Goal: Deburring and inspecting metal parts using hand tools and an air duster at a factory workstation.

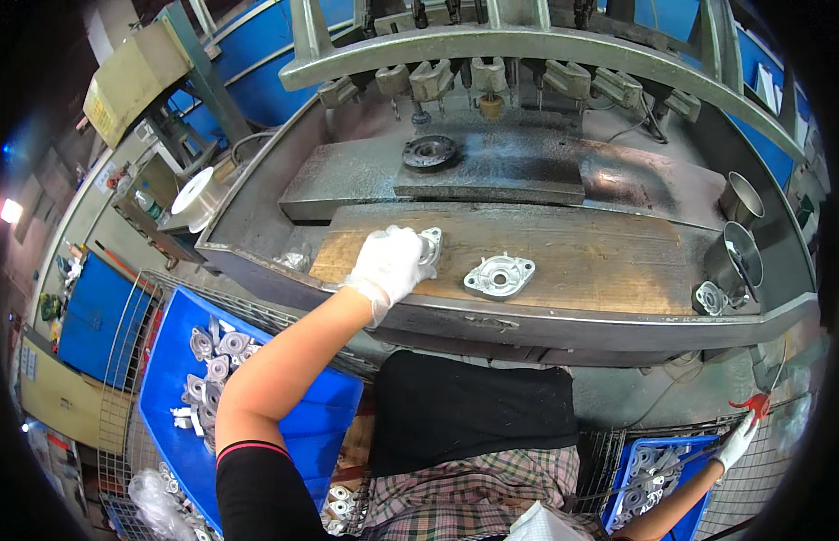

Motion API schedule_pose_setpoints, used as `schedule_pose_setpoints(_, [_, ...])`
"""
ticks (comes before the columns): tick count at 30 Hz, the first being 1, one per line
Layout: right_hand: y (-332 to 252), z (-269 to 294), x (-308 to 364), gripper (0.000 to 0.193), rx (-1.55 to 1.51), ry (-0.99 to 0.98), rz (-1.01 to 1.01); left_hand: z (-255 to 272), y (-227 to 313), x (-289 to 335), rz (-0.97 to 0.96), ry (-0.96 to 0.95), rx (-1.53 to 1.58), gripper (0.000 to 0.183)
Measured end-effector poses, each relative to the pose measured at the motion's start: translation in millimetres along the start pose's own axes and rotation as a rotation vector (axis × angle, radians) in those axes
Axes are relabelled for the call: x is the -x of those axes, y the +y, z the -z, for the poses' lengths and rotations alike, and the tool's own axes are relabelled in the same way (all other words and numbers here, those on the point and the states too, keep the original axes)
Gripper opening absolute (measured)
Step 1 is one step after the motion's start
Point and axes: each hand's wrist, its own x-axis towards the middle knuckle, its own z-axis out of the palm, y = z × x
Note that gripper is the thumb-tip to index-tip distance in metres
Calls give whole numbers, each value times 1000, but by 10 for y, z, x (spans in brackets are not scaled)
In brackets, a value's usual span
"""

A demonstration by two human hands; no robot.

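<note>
Your left hand (389, 263) is at the centre of the frame, over the wooden top of the desk (600, 261), and is clearly the nearer hand to both castings there. Its gloved fingers are found clamped across a grey metal casting (430, 245), the thumb side toward the near edge; only the casting's right portion shows, so its full long axis cannot be confirmed. The governing relation is with the second casting (499, 276): it lies to the right of your left fingers and slightly lower in the frame, near but apart from them, face up with its centre bore visible. Its long axis runs mainly left to right, the right-hand lug a little higher in the frame than the left-hand one. Your right hand (735, 443) is at the lower right of the frame, well apart from both castings and off the desk, its fingers meeting the lower end of a red handle (753, 405); whether they are closed round it, you cannot tell at this size.
</note>
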Motion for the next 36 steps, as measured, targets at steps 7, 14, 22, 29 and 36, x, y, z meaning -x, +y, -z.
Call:
schedule_pose_setpoints(7, [-1503,-259,545,47,-212,-206,76,-99,44,97,1,171,57,20])
schedule_pose_setpoints(14, [-4133,-1551,1868,37,-322,-1154,477,-219,0,-19,0,176,171,26])
schedule_pose_setpoints(22, [-5395,-2693,2896,23,268,-1022,1046,-46,-364,-64,22,340,96,27])
schedule_pose_setpoints(29, [-5424,-2765,2972,22,288,-990,1055,0,-605,-683,136,333,11,27])
schedule_pose_setpoints(36, [-4787,-2274,2410,30,128,-886,784,-122,-661,-1381,80,500,20,18])
